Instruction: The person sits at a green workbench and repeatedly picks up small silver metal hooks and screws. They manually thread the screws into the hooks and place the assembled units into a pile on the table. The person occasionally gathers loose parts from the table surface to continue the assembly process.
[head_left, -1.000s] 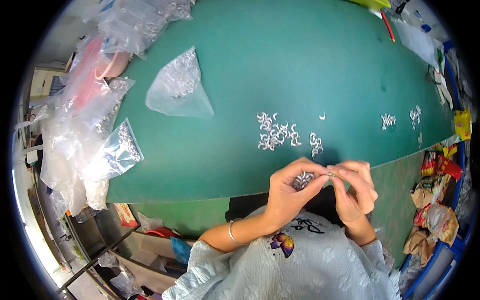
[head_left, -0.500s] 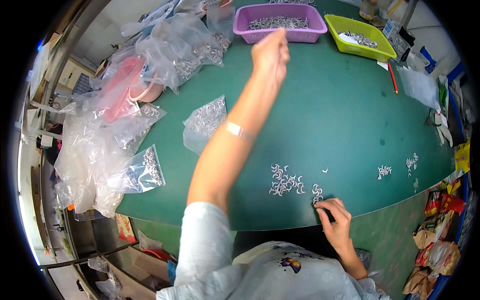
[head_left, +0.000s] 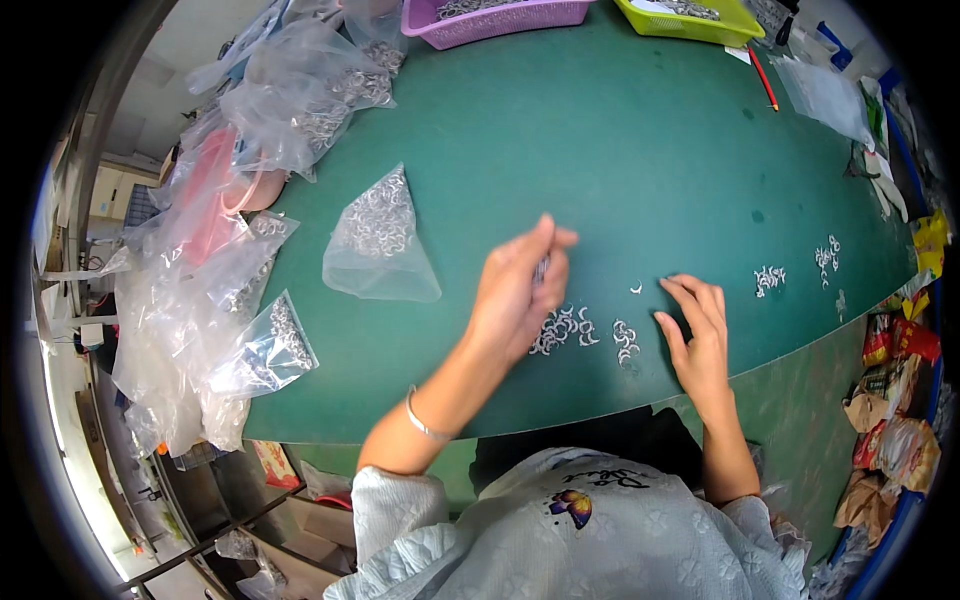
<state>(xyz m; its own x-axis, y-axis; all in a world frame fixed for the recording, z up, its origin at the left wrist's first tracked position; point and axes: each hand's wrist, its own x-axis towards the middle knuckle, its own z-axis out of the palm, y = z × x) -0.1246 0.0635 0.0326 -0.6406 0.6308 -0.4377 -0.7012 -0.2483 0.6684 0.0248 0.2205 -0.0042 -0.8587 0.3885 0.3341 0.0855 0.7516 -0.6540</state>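
Observation:
My left hand (head_left: pixel 522 285) is curled closed above the table, with a few small silver crescent-shaped pieces (head_left: pixel 541 268) showing between the fingers. Just below it, partly covered by the hand, lies a loose pile of the same crescents (head_left: pixel 565 330). To the right is a smaller cluster of crescents (head_left: pixel 625 343), and a single crescent (head_left: pixel 636 288) sits apart beyond it. My right hand (head_left: pixel 703 335) hovers over the table beside these, thumb and forefinger apart, nothing visible between them. Further right are two more small groups of crescents (head_left: pixel 769 281).
A clear bag of crescents (head_left: pixel 378 235) lies on the green table (head_left: pixel 600 150). Filled plastic bags (head_left: pixel 300 110) crowd the left side. At the far edge stand a purple basket (head_left: pixel 500 26) and a yellow-green basket (head_left: pixel 690 25). A red pencil (head_left: pixel 763 80) lies at the right.
My left hand has come back from the purple basket to beside the crescent pile. My right hand has lifted off the small cluster and its fingers have parted. The view has shifted nearer.

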